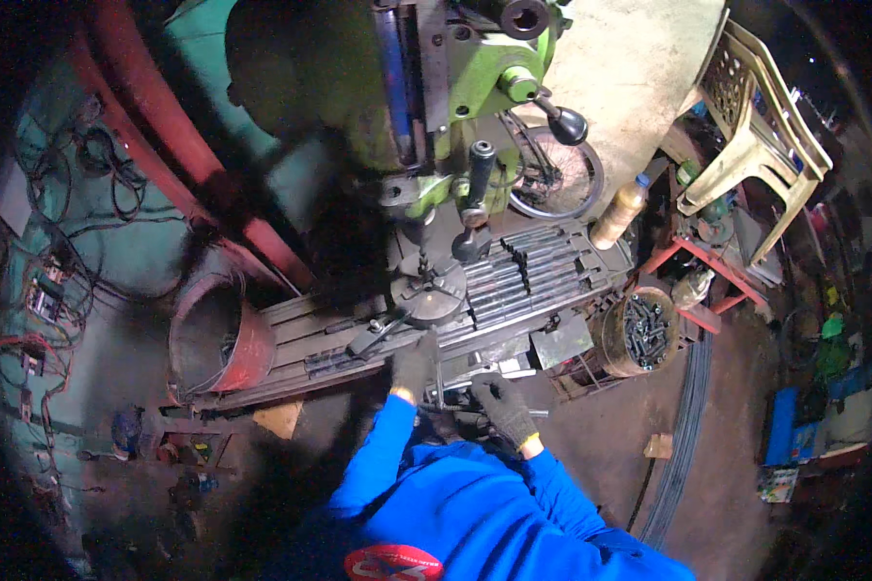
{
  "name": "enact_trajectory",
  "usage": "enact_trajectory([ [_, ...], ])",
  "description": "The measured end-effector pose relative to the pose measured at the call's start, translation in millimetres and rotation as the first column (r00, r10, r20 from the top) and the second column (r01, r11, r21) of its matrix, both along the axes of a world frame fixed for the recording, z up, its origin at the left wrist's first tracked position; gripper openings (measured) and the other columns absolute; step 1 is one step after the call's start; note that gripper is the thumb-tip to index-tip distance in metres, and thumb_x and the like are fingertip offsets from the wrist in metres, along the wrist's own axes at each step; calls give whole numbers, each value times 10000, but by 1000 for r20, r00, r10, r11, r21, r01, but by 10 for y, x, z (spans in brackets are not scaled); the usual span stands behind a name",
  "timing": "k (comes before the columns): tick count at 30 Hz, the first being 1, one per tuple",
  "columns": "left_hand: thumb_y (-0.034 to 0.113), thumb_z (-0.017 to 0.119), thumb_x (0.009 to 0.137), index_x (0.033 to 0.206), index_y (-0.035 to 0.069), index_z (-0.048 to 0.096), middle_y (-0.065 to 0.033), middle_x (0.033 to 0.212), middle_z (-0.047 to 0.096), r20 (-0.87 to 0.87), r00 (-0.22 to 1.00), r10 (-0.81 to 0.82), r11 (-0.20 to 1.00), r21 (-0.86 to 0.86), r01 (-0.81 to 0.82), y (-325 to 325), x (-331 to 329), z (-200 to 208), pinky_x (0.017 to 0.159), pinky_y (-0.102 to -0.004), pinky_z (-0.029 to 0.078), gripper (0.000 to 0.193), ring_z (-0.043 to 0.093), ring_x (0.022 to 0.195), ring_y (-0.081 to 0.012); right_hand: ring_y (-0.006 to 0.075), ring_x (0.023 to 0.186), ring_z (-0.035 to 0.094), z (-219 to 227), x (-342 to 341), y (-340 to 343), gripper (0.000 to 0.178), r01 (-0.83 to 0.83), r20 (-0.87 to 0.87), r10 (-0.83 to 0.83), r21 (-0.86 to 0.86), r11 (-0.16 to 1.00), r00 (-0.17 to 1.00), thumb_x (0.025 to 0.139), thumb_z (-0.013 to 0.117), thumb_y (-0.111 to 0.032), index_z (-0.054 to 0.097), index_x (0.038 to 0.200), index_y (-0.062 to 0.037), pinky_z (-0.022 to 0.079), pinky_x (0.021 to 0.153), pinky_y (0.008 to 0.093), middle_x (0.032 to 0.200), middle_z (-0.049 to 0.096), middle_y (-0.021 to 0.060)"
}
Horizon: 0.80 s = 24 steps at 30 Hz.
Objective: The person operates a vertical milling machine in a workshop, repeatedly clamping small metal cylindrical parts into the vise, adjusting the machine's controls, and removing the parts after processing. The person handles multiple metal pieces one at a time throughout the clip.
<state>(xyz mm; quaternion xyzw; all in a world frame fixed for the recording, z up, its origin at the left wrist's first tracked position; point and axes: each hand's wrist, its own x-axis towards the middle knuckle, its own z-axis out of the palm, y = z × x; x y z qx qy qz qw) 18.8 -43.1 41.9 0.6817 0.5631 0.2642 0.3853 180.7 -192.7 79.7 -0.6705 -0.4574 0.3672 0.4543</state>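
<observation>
Two gloved hands worked at the table's near edge: the right hand (503, 407) curled its fingers round a crank handle (460, 414), and the left hand (416, 365) pressed closed fingers against the round chuck (430, 296). Beyond lay one stack of dark rods (533, 273), one drum of bolts (641, 332) and one green drill press (475, 87).

A plastic bottle (621, 210) — tan with a blue cap — stands tilted just off the right end of the machine table (291, 339). At the floor's lower right edge, blue boxes (793, 436) lean beside a small colourful printed packet (777, 481) — details too small to tell.
</observation>
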Motion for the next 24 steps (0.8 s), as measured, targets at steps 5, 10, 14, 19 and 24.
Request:
enact_trajectory([
  [5, 455, 565, 983, 887, 16, 685, -67, 676, 614, 401, 891, 214, 957, -268, -110, -48, 194, 438, 519, -327, 438, 465, 559, 549, -154, 119, 827, 622, -50, 205, -23, 247, 116, -83, -117, -21, 993, 990, 963, 652, -232, 674, 1069, -11, 513, 740, 302, 893, 695, 73],
  [10, 488, 538, 991, 959, 7, 683, -59, 781, 638, 391, 888, 241, 907, -417, -62, -17, 198, 493, 533, -309, 444, 503, 554, 594, -129, 155, 857, 658, 167, 195, -105, 248, 88, -119, -95, -67, 994, 988, 920, 690, -216, 696, 1058, -11, 543, 746, 325, 932, 718, 97],
  [14, 374, 557, 1013, 1092, 4, 661, -56, 914, 652, 461, 884, -70, 995, 90, 32, -425, 183, 730, 622, -298, 494, 392, 591, 755, -126, 140, 860, 667, 725, 114, -133, 230, 83, -227, -92, -50, 995, 970, 892, 715, -178, 718, 1051, -12, 558, 719, 310, 961, 725, 96],
  [19, 192, 544, 1001, 1105, 23, 628, -44, 929, 611, 479, 868, -132, 983, -50, 178, -683, 118, 1563, 657, -262, 483, 216, 578, 838, -120, 168, 923, 666, 1131, 53, -69, 226, -22, -204, 53, 149, 989, 978, 885, 724, -150, 733, 1070, -21, 537, 813, 318, 1053, 719, 105],
  [24, 192, 577, 946, 920, 78, 566, 14, 727, 507, 646, 763, -3, 889, -348, 298, -883, 68, 1875, 533, -246, 361, 117, 446, 606, -77, 199, 970, 668, 1239, 70, -46, 257, -86, -283, 127, 151, 985, 951, 900, 706, -176, 720, 1088, -2, 514, 867, 333, 1078, 718, 135],
])
